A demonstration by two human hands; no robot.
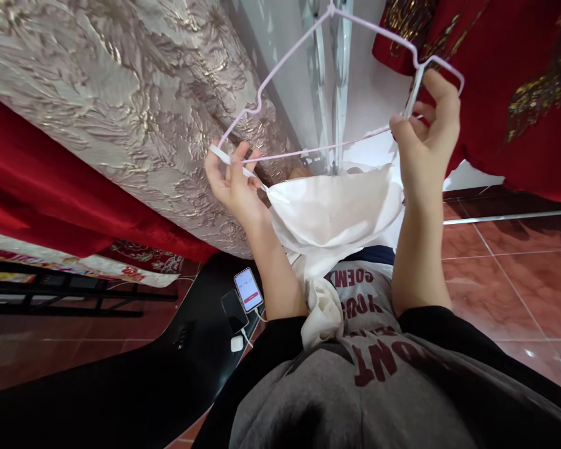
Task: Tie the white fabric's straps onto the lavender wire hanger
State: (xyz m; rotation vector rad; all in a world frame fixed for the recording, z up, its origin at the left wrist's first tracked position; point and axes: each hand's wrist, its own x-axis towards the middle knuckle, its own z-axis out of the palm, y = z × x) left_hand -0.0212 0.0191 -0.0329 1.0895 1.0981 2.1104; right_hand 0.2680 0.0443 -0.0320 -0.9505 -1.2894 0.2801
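Observation:
A pale pink hanger hangs in front of me, its lower bar running between my hands. Below it droops a white garment with narrow straps. My left hand is closed around the left strap, which loops at the hanger's left end. On the other side, my right hand pinches the right strap, pulled taut up to the notch near the hanger's right end. Part of the garment's lower cloth lies bunched against my shirt.
Beige textured fabric hangs close at left, beside red cloth. Red sequined fabric hangs at right. A black surface holds a lit phone, a dark phone and a small white case.

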